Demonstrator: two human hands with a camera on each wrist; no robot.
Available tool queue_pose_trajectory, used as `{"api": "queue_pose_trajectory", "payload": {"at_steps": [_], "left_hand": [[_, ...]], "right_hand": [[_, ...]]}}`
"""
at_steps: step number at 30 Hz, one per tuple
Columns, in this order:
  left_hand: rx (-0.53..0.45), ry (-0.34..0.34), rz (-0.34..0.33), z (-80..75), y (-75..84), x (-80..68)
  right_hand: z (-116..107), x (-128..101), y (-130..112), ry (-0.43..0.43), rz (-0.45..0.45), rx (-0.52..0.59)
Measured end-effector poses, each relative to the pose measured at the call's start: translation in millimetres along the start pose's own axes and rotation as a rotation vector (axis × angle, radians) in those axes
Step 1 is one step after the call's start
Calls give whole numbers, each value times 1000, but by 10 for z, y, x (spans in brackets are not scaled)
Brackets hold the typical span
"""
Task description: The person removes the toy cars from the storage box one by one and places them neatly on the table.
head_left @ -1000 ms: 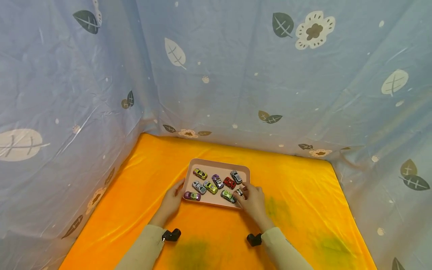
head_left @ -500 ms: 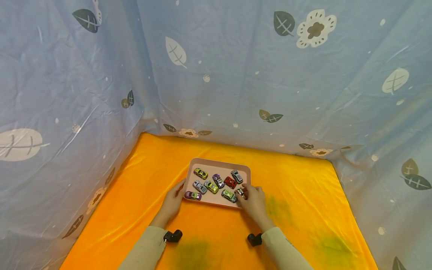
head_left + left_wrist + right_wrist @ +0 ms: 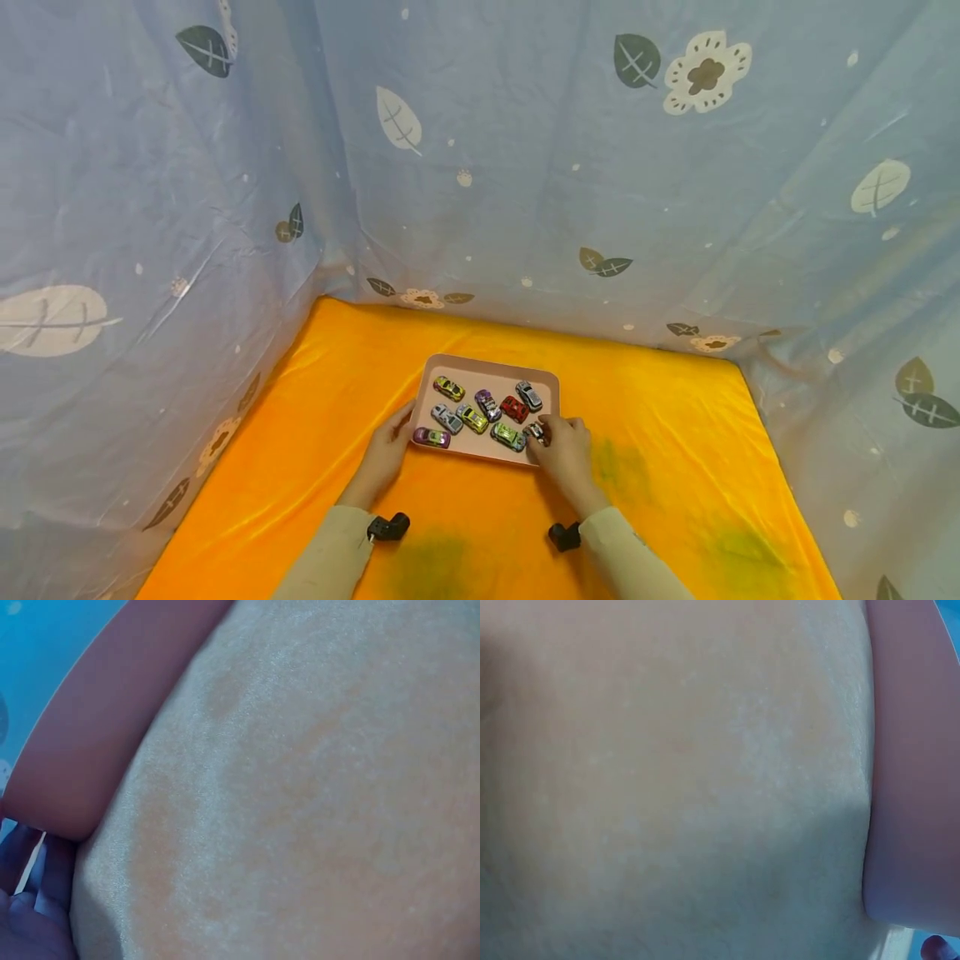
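Eight toy cars lie on the tray (image 3: 491, 364), which sits mid-cloth (image 3: 675, 467). The silver car (image 3: 535, 431), at the tray's 4 o'clock corner, is pinched by the right hand (image 3: 564, 450), fingers curled about it. The left hand (image 3: 390, 446) lies against the tray's 8 o'clock edge, fingers fairly straight, steadying it. The red car (image 3: 513, 408) and green car (image 3: 508, 435) stand just beside the pinched one. Judgement: a car is being picked or set at that corner; the next move calls for care not to knock its neighbours. Both wrist views show only cloth and tray wall.
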State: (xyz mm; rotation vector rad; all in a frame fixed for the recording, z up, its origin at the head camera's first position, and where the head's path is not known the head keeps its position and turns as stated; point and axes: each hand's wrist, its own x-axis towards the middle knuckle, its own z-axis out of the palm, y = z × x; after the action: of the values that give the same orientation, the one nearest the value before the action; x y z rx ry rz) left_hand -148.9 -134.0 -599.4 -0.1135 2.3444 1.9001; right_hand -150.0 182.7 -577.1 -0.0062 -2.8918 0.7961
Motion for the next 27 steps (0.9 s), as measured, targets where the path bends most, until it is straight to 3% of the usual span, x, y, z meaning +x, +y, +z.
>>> {"api": "queue_pose_trajectory", "payload": {"at_steps": [16, 22, 27], "left_hand": [[11, -1, -18, -4, 14, -21], [14, -3, -25, -4, 17, -18], [34, -1, -8, -5, 21, -23]], "right_hand": [[-30, -4, -3, 123, -79, 52], [-150, 28, -18, 183, -112, 179], [-291, 72, -2, 143, -25, 295]]}}
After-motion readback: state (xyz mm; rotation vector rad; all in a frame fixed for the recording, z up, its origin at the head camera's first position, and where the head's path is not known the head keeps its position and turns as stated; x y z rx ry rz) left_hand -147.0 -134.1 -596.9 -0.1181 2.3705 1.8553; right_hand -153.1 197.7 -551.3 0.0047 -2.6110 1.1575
